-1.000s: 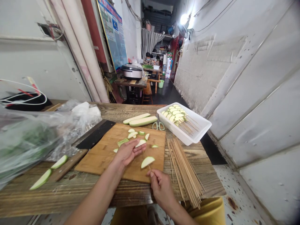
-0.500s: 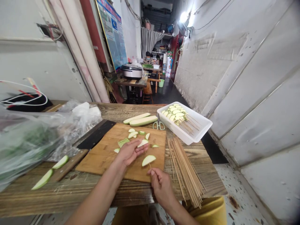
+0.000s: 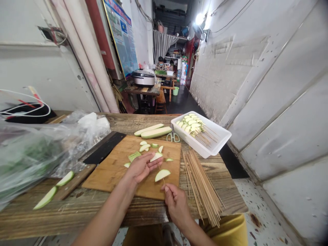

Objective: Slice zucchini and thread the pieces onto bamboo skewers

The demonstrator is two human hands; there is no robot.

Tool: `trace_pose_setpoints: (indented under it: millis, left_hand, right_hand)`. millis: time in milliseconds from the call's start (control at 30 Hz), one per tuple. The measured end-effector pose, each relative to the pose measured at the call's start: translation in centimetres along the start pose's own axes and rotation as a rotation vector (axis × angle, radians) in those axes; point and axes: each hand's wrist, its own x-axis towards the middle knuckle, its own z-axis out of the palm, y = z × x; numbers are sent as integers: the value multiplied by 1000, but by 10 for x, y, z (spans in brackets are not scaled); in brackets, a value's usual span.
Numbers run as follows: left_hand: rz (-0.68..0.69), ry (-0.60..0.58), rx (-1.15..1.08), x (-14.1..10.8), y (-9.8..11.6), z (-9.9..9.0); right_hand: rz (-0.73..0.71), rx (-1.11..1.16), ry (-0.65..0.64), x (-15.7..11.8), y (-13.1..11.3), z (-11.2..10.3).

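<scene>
Over the wooden cutting board (image 3: 115, 171), my left hand (image 3: 140, 168) is closed on a pale green zucchini slice (image 3: 156, 156), thumb on top and fingers beneath. My right hand (image 3: 175, 201) pinches the lower end of a thin bamboo skewer (image 3: 164, 181). Along that skewer sits a half-round zucchini slice (image 3: 162, 175), between the two hands; the skewer's upper part runs up to the slice in my left hand. Several loose zucchini pieces (image 3: 145, 147) lie on the board beyond my left hand. A bundle of bamboo skewers (image 3: 202, 188) rests right of the board.
Behind the board lie zucchini halves (image 3: 156, 132) and green-handled scissors (image 3: 173, 137). A white tray (image 3: 217, 145) holds skewered slices. Left are a cleaver (image 3: 105, 147), two zucchini pieces (image 3: 46, 198) and plastic bags (image 3: 28, 153). A person (image 3: 161, 64) sits far back.
Both hands, the skewer and the slices hold almost the same positions. The view has shifted very slightly, and the person at the back now has the head raised.
</scene>
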Motion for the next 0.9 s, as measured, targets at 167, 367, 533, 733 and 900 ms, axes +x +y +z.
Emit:
trace_pose_setpoints:
  millis: [167, 367, 533, 733, 900]
  left_hand:
    - [5, -20, -1, -3, 2, 2]
    - [10, -26, 11, -6, 3, 3]
    - [8, -38, 7, -12, 3, 7]
    - [17, -46, 4, -19, 4, 9]
    - [9, -55, -1, -21, 3, 9]
  right_hand:
    - [-4, 4, 10, -3, 0, 1]
    - [-6, 19, 22, -3, 4, 2]
    - [-2, 20, 29, -4, 5, 2]
    - [-10, 4, 22, -5, 0, 1]
    - [-29, 18, 26, -7, 0, 2]
